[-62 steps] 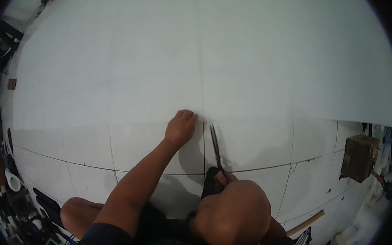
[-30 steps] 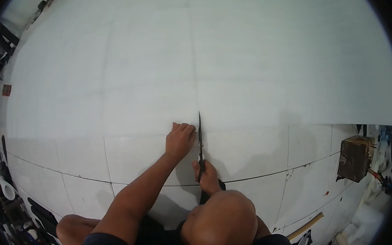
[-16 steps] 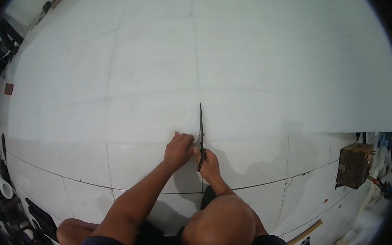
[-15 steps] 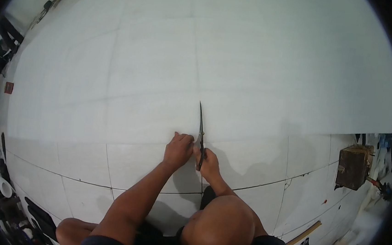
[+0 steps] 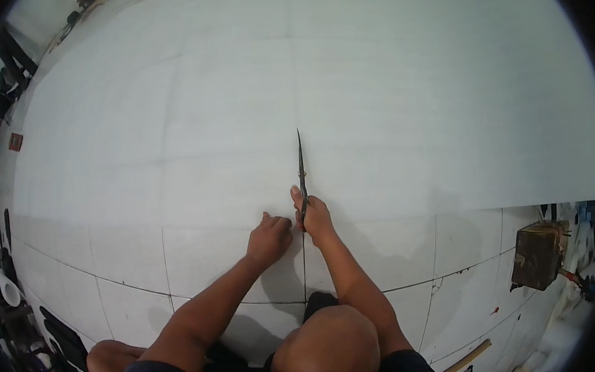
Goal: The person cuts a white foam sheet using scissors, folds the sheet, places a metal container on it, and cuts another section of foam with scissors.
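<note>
A large, thin white sheet (image 5: 234, 97) lies over the tiled floor, with tile lines showing faintly through it. My right hand (image 5: 314, 217) is closed round the handles of dark scissors (image 5: 301, 160), whose blades point away from me over the sheet. The blades look nearly closed. My left hand (image 5: 270, 240) rests at the near edge of the sheet, left of the scissors, with its fingers curled down. Whether those fingers pinch the sheet's edge is hidden.
A brown box (image 5: 538, 255) stands on the floor at the right. A wooden strip (image 5: 466, 358) lies at the lower right. Along the left side are a white round object (image 5: 8, 289), a small red packet (image 5: 16, 141) and assorted clutter. My bare knee shows at the bottom.
The scissors and my right hand have moved forward, farther over the sheet. My left hand stays near the sheet's edge, now behind my right hand. The blades look more closed.
</note>
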A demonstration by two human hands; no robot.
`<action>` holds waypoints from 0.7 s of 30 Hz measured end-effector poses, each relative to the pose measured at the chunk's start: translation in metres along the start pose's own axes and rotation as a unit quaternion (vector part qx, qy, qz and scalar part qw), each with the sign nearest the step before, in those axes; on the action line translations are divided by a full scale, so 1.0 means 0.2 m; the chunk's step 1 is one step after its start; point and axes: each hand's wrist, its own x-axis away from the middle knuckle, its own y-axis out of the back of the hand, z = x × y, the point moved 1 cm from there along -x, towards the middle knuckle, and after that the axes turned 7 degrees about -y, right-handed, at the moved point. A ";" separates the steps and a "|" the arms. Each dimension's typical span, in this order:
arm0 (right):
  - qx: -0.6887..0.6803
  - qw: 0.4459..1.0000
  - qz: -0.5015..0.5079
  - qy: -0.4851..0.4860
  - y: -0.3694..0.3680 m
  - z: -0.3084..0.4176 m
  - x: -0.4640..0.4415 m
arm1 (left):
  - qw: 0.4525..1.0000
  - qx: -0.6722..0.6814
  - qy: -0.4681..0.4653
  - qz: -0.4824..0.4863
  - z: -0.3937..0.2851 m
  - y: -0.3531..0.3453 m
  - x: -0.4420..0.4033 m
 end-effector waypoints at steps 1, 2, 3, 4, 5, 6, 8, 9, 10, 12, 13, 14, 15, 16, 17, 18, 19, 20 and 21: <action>-0.044 0.999 0.009 -0.014 -0.01 0.03 -0.03 | 1.000 -0.003 -0.007 -0.007 0.00 0.00 0.00; -0.046 0.999 0.009 -0.011 -0.01 0.02 -0.05 | 1.000 -0.005 -0.009 -0.009 0.00 0.00 0.01; -0.012 1.000 0.004 0.015 -0.01 0.01 -0.06 | 0.999 -0.012 -0.016 -0.027 -0.01 0.00 0.00; 0.024 0.999 -0.002 0.039 -0.01 0.00 -0.08 | 0.999 -0.017 -0.020 -0.045 -0.01 -0.01 -0.01; 0.026 0.999 0.000 0.038 0.01 -0.02 -0.10 | 1.000 -0.025 -0.007 0.001 0.03 -0.04 0.00; 0.029 0.999 0.005 0.017 0.02 -0.02 -0.09 | 1.000 -0.024 -0.005 0.002 0.01 -0.03 -0.01; 0.032 0.999 0.012 -0.009 0.03 0.00 -0.08 | 0.996 -0.069 -0.016 0.044 -0.08 0.02 -0.02; 0.012 0.999 0.029 -0.026 0.05 0.03 -0.07 | 0.997 -0.068 -0.014 0.044 -0.10 0.02 -0.02; -0.007 0.998 0.046 -0.044 0.05 0.05 -0.07 | 0.992 -0.100 -0.038 0.068 -0.11 0.01 -0.01; -0.006 0.997 0.050 -0.056 0.06 0.09 -0.05 | 0.985 -0.132 -0.062 0.090 -0.12 -0.02 0.00; -0.008 0.996 0.054 -0.066 0.06 0.09 -0.05 | 0.984 -0.149 -0.056 0.086 -0.12 -0.03 -0.01; -0.006 0.996 0.055 -0.068 0.05 0.05 -0.08 | 0.982 -0.164 -0.050 0.083 -0.12 -0.04 -0.01; 0.001 0.998 0.045 -0.040 0.03 0.04 -0.08 | 0.982 -0.163 -0.048 0.080 -0.12 -0.04 -0.02; 0.008 0.999 0.035 -0.012 0.01 0.04 -0.10 | 0.980 -0.164 -0.036 0.104 -0.12 -0.05 -0.03; -0.001 0.998 0.046 -0.031 0.02 0.03 -0.10 | 0.977 -0.166 -0.022 0.130 -0.12 -0.05 -0.03; 0.002 0.998 0.049 -0.032 0.02 0.07 -0.12 | 0.978 -0.165 -0.018 0.129 -0.12 -0.05 -0.04; 0.009 0.999 0.039 -0.022 0.01 0.09 -0.15 | 0.981 -0.154 -0.020 0.119 -0.12 -0.04 -0.04; 0.015 0.999 0.028 -0.014 0.01 0.12 -0.19 | 0.983 -0.143 -0.022 0.110 -0.13 -0.04 -0.04; 0.016 0.999 0.028 -0.018 -0.01 0.13 -0.23 | 0.983 -0.140 -0.020 0.113 -0.13 -0.04 -0.03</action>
